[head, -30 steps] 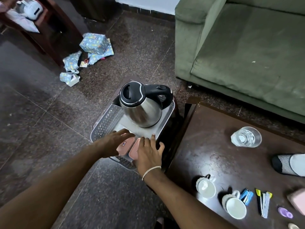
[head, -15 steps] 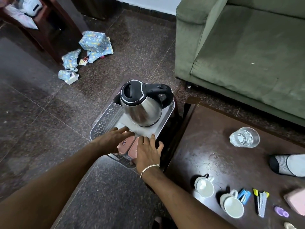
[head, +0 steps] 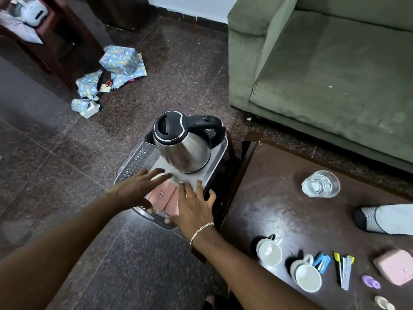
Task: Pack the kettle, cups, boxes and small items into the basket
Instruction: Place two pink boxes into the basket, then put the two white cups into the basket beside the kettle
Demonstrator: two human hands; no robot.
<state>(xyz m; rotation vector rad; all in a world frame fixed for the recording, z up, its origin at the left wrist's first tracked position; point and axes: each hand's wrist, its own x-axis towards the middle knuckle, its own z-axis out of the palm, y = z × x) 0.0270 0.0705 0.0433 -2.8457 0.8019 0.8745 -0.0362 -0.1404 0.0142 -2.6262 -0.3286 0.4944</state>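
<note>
A steel kettle (head: 186, 144) with a black lid and handle stands in the far half of the grey perforated basket (head: 136, 159). Two pink boxes (head: 162, 194) lie side by side at the basket's near end. My left hand (head: 139, 189) hovers over the left box with fingers spread. My right hand (head: 193, 209) lies flat over the right box and the basket's near rim, fingers apart. On the dark table, two white cups (head: 269, 250) (head: 307, 277), a third pink box (head: 395, 268), a blue stapler (head: 321, 262) and small items remain.
A green sofa (head: 324, 63) fills the upper right. A glass of water (head: 320, 184) and a socked foot (head: 384, 218) are on the table (head: 268, 198). Wrapped blue parcels (head: 118, 58) lie on the floor near a wooden stand (head: 55, 34).
Both hands have lifted slightly and spread their fingers over the two pink boxes. The left hand has drawn back a little, showing more of the left box.
</note>
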